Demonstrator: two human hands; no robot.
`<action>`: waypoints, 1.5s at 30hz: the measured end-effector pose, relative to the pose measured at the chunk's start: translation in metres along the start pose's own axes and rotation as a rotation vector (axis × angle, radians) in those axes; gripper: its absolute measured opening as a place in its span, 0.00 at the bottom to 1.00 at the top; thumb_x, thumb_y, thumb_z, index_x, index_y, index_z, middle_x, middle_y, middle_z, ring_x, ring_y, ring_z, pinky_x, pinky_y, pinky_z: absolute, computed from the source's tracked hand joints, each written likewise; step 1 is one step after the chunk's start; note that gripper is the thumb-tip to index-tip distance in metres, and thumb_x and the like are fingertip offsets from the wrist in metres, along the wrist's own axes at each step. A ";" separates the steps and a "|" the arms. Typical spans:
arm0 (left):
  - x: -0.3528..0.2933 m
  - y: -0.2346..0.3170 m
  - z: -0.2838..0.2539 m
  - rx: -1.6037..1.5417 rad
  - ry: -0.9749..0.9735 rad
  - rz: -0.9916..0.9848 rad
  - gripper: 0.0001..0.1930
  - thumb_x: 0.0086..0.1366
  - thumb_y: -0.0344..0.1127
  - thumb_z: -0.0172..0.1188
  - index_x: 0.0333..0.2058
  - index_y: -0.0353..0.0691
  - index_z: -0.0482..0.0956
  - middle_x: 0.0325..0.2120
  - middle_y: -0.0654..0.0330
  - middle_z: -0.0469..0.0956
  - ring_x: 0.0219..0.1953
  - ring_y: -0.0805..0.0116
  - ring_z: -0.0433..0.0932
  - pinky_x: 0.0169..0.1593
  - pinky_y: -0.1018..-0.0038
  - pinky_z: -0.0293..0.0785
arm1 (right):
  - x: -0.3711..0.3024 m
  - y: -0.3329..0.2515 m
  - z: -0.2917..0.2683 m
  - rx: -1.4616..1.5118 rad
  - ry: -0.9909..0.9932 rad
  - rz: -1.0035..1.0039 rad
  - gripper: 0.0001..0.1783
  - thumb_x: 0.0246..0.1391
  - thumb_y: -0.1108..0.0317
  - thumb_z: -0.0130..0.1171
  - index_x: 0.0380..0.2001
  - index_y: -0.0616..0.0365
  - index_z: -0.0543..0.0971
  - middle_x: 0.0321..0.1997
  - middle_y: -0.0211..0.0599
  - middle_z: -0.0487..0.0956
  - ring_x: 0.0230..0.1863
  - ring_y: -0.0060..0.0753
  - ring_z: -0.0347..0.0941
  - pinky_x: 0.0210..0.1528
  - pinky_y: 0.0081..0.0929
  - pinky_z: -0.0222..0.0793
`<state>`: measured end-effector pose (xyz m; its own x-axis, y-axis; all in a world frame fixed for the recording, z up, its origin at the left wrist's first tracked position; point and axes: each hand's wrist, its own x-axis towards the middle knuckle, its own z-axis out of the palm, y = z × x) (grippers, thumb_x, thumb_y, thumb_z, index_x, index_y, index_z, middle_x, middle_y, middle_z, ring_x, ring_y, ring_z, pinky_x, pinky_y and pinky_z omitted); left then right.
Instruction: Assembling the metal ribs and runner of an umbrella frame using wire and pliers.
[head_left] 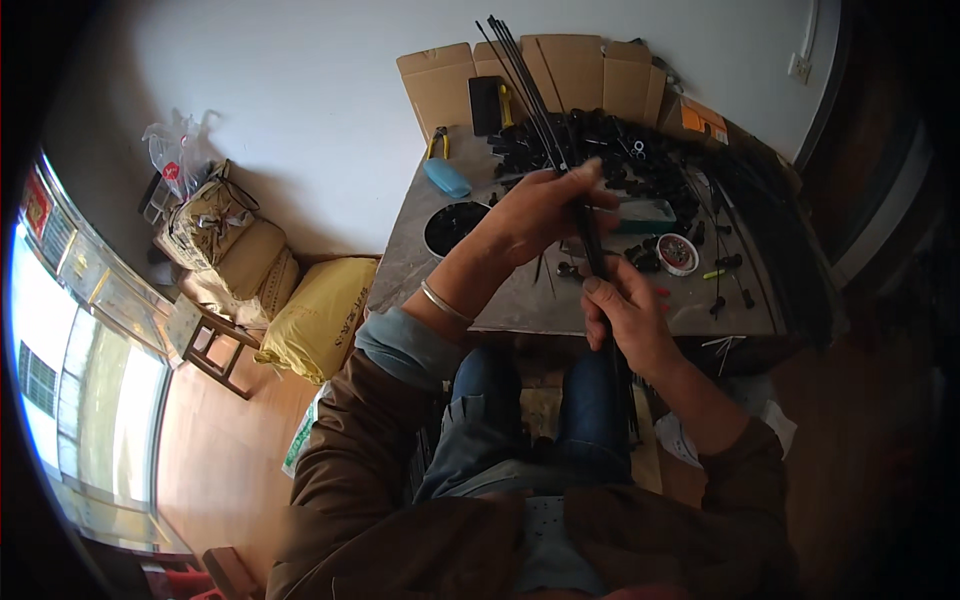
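Observation:
A bundle of long, thin black rods (538,105) slants across the middle of the head view, its upper ends fanned out above the table. My left hand (540,215) is wrapped around the bundle at mid-length, thumb toward the far side. Nearer to me and a little to the right, my right hand (630,305) is closed on the lower part of the same rods. Their lower ends run down past the table's near edge beside my right leg. Beyond the hands lies a heap of small black parts (620,150), partly hidden by the left hand and the rods.
On the grey table (510,305) stand a bowl (428,238) of black pieces and a small white tub (692,267). Yellow-handled pliers (438,142) and a light-blue object (447,178) lie at the left. Cardboard panels (570,70) line the back. Sacks (325,305) and a wooden stool (222,350) stand leftward.

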<state>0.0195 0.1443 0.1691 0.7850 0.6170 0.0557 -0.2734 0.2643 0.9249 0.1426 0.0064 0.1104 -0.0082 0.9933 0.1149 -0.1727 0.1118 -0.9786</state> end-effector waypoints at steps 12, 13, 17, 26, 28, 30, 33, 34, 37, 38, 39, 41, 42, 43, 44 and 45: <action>0.013 -0.010 0.010 -0.110 0.061 0.041 0.21 0.71 0.44 0.49 0.50 0.31 0.68 0.34 0.54 0.78 0.32 0.60 0.80 0.38 0.65 0.79 | 0.024 0.028 -0.066 -0.093 0.029 -0.057 0.16 0.59 0.67 0.57 0.48 0.59 0.71 0.31 0.31 0.76 0.32 0.23 0.73 0.30 0.23 0.70; 0.012 -0.009 0.011 -0.199 0.038 0.008 0.20 0.71 0.44 0.49 0.50 0.30 0.68 0.33 0.54 0.79 0.31 0.61 0.81 0.35 0.67 0.79 | 0.031 0.035 -0.080 -0.544 0.140 -0.222 0.18 0.56 0.66 0.59 0.48 0.58 0.71 0.33 0.33 0.76 0.32 0.27 0.74 0.31 0.25 0.70; 0.015 -0.017 0.008 -0.099 0.026 0.008 0.21 0.72 0.43 0.45 0.54 0.31 0.64 0.36 0.55 0.78 0.35 0.60 0.80 0.41 0.63 0.78 | 0.029 0.080 -0.112 -1.334 0.253 -0.431 0.22 0.47 0.65 0.66 0.47 0.53 0.73 0.42 0.35 0.74 0.45 0.41 0.70 0.46 0.38 0.65; 0.015 -0.021 -0.002 -0.142 -0.036 -0.003 0.18 0.70 0.34 0.47 0.55 0.31 0.66 0.41 0.51 0.79 0.40 0.59 0.81 0.47 0.63 0.77 | 0.006 0.074 -0.133 -1.548 0.289 -0.162 0.23 0.43 0.72 0.66 0.46 0.56 0.74 0.46 0.39 0.74 0.51 0.44 0.68 0.56 0.43 0.58; 0.018 -0.025 -0.001 -0.157 -0.039 -0.028 0.17 0.68 0.33 0.49 0.53 0.31 0.69 0.39 0.50 0.80 0.40 0.59 0.81 0.47 0.63 0.78 | 0.015 0.057 -0.135 -1.375 0.310 -0.277 0.25 0.43 0.72 0.66 0.48 0.57 0.73 0.49 0.41 0.73 0.52 0.45 0.68 0.57 0.43 0.60; 0.010 -0.024 0.005 -0.117 -0.074 -0.058 0.14 0.67 0.30 0.50 0.49 0.32 0.72 0.39 0.50 0.79 0.41 0.59 0.80 0.47 0.64 0.77 | 0.033 0.037 -0.125 -1.142 0.295 -0.493 0.26 0.45 0.69 0.65 0.50 0.57 0.72 0.52 0.41 0.73 0.54 0.44 0.69 0.56 0.41 0.64; -0.012 -0.021 0.001 -0.020 -0.197 -0.090 0.15 0.66 0.29 0.51 0.49 0.30 0.72 0.39 0.50 0.80 0.42 0.57 0.80 0.51 0.62 0.74 | 0.057 0.005 -0.066 -0.589 0.114 -0.266 0.26 0.48 0.65 0.65 0.50 0.58 0.71 0.47 0.37 0.75 0.49 0.34 0.72 0.49 0.34 0.70; -0.017 -0.022 0.001 -0.060 -0.245 -0.098 0.14 0.65 0.27 0.51 0.48 0.29 0.73 0.39 0.49 0.80 0.42 0.56 0.80 0.51 0.62 0.74 | 0.063 0.004 -0.062 -0.584 0.121 -0.256 0.26 0.48 0.65 0.65 0.50 0.58 0.71 0.47 0.37 0.75 0.49 0.34 0.72 0.49 0.34 0.70; -0.036 -0.018 0.002 -0.091 -0.367 -0.063 0.14 0.64 0.26 0.51 0.48 0.29 0.72 0.38 0.47 0.80 0.42 0.55 0.80 0.50 0.62 0.75 | 0.075 0.017 -0.053 0.182 -0.447 0.092 0.24 0.50 0.64 0.63 0.50 0.59 0.71 0.39 0.33 0.77 0.40 0.27 0.75 0.43 0.29 0.72; -0.043 -0.015 0.000 -0.071 -0.335 -0.064 0.14 0.63 0.25 0.52 0.47 0.28 0.73 0.36 0.45 0.79 0.40 0.54 0.81 0.48 0.62 0.76 | 0.076 0.040 -0.050 0.248 -0.392 0.082 0.21 0.51 0.64 0.62 0.47 0.59 0.73 0.36 0.31 0.77 0.37 0.25 0.75 0.41 0.28 0.72; -0.050 -0.010 -0.003 -0.047 -0.347 -0.037 0.14 0.63 0.25 0.52 0.47 0.27 0.73 0.35 0.45 0.79 0.39 0.53 0.81 0.47 0.62 0.76 | 0.080 0.062 -0.047 0.315 -0.339 0.072 0.17 0.53 0.64 0.62 0.45 0.59 0.75 0.32 0.30 0.78 0.34 0.23 0.74 0.40 0.27 0.72; -0.068 0.000 -0.005 -0.029 -0.288 0.008 0.13 0.61 0.25 0.52 0.44 0.25 0.73 0.32 0.43 0.79 0.37 0.50 0.81 0.46 0.61 0.76 | 0.100 0.073 -0.039 -0.339 -0.237 -0.349 0.09 0.50 0.68 0.63 0.35 0.58 0.79 0.30 0.32 0.78 0.35 0.27 0.75 0.37 0.28 0.71; -0.074 0.002 -0.010 -0.028 -0.270 0.012 0.13 0.61 0.25 0.52 0.44 0.25 0.73 0.32 0.43 0.79 0.37 0.50 0.81 0.46 0.61 0.76 | 0.109 0.069 -0.029 -0.484 -0.177 -0.490 0.08 0.48 0.71 0.64 0.33 0.57 0.79 0.30 0.34 0.79 0.35 0.29 0.76 0.36 0.28 0.70; -0.075 -0.002 -0.016 -0.006 -0.292 0.026 0.13 0.61 0.25 0.52 0.44 0.24 0.73 0.32 0.43 0.79 0.37 0.50 0.81 0.46 0.61 0.76 | 0.130 0.071 -0.036 -0.602 -0.121 -0.595 0.12 0.43 0.76 0.62 0.35 0.53 0.80 0.33 0.37 0.80 0.36 0.35 0.77 0.39 0.30 0.69; -0.078 -0.006 -0.022 0.014 -0.312 0.043 0.13 0.61 0.25 0.52 0.43 0.24 0.73 0.32 0.43 0.79 0.37 0.50 0.81 0.47 0.60 0.75 | 0.152 0.063 -0.045 -0.848 -0.098 -0.761 0.13 0.41 0.76 0.61 0.34 0.52 0.80 0.33 0.36 0.80 0.37 0.36 0.77 0.42 0.31 0.67; -0.074 -0.017 -0.028 0.048 -0.304 0.014 0.12 0.62 0.25 0.52 0.43 0.25 0.74 0.33 0.45 0.79 0.40 0.53 0.80 0.49 0.62 0.74 | 0.171 0.053 -0.060 -1.106 -0.066 -0.916 0.14 0.40 0.76 0.61 0.34 0.51 0.80 0.33 0.36 0.80 0.38 0.38 0.77 0.44 0.32 0.66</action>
<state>-0.0494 0.1153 0.1389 0.9137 0.3683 0.1719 -0.2646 0.2178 0.9394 0.1913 0.1837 0.0678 -0.3651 0.5612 0.7428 0.6971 0.6937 -0.1814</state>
